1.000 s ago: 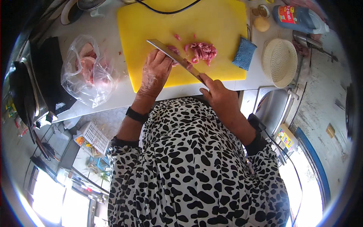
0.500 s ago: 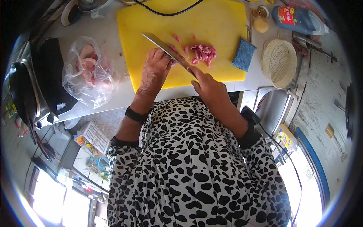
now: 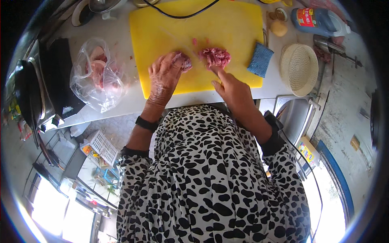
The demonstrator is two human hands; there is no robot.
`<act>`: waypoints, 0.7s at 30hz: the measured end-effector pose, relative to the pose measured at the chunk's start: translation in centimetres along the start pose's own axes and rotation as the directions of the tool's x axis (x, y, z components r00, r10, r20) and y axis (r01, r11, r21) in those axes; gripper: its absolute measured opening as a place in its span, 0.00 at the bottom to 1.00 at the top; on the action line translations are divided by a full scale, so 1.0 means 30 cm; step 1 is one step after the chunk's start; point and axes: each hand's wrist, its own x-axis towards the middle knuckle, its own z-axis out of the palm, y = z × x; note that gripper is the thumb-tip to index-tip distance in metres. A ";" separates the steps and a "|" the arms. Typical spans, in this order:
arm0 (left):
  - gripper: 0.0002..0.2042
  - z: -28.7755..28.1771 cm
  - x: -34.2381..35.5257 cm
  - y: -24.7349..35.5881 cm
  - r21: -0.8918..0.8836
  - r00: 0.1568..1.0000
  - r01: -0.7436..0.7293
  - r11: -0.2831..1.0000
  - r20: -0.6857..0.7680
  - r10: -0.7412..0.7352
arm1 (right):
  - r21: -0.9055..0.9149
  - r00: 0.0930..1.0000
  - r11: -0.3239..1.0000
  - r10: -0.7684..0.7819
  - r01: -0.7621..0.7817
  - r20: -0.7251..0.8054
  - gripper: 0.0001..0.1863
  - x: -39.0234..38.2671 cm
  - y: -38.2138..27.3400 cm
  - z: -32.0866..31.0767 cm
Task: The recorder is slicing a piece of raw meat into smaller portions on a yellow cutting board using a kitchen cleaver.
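Yellow cutting board point(image 3: 227, 28), meat pile point(image 3: 214, 56) (long axis left-right), left hand point(image 3: 164, 77) beside

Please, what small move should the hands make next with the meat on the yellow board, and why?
Probably the left hand should push its small meat piece right, into the pile of cut meat. The piece lies apart from the pile on the yellow cutting board, and the right hand already touches the pile's near edge.
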 end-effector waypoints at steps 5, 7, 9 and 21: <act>0.16 0.031 0.020 -0.025 -0.179 0.998 0.008 0.984 0.055 0.002 | -0.079 0.996 0.997 0.014 -0.007 0.085 0.24 -0.094 -0.001 -0.018; 0.16 0.036 0.025 -0.029 -0.208 0.998 0.005 0.978 0.057 0.007 | -0.110 0.998 0.993 -0.033 0.040 0.062 0.25 -0.106 0.016 0.005; 0.14 0.027 0.030 -0.024 -0.227 0.999 -0.013 0.974 0.048 0.024 | -0.112 0.995 0.990 -0.083 0.088 0.048 0.25 -0.112 0.029 0.021; 0.16 0.013 0.064 -0.031 -0.293 0.987 0.013 0.956 0.158 0.035 | -0.044 0.949 0.967 -0.253 0.249 -0.190 0.23 0.195 -0.029 0.145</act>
